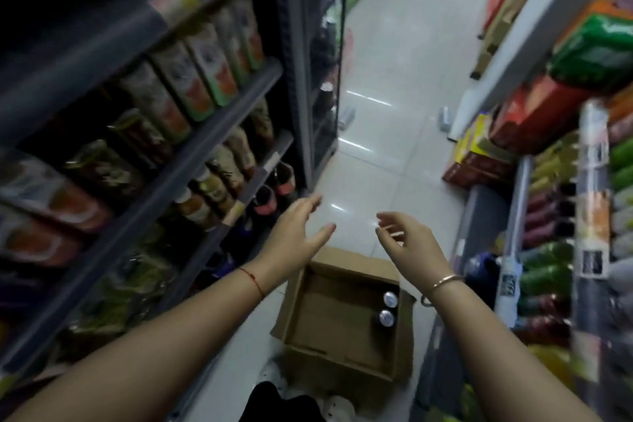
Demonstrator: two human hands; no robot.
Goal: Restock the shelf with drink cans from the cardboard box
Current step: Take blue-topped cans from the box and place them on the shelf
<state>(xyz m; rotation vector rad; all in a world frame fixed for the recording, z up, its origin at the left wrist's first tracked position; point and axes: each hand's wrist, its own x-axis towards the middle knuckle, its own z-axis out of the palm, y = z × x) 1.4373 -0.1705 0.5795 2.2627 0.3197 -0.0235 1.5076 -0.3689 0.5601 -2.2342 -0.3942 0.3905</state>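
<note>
Floor (394, 62): pale glossy tiles with light streaks. It is a narrow shop aisle running away from the camera.

Left shelf (239, 98): dark grey boards, cartons (205, 79) on an upper board, bottles (219, 181) lower down. All blurred.

Right shelf (592, 181): rows of green and red goods, too blurred to name.

Box (329, 325): cardboard, on the floor between the two shelves. Open top faces up, flaps out, long axis along the aisle. Its bottom is mostly bare.

Left hand (296, 229): above the box's far left corner, grip wide, fingers straight, holding nothing.

Right hand (407, 240): above the far right corner, grip open, fingers slightly bent, holding nothing. The hands are apart, palms turned toward each other.

Cans (389, 298): two, inside the box against its right wall, one behind the other. Both upright, long axis vertical, silver tops up.
</note>
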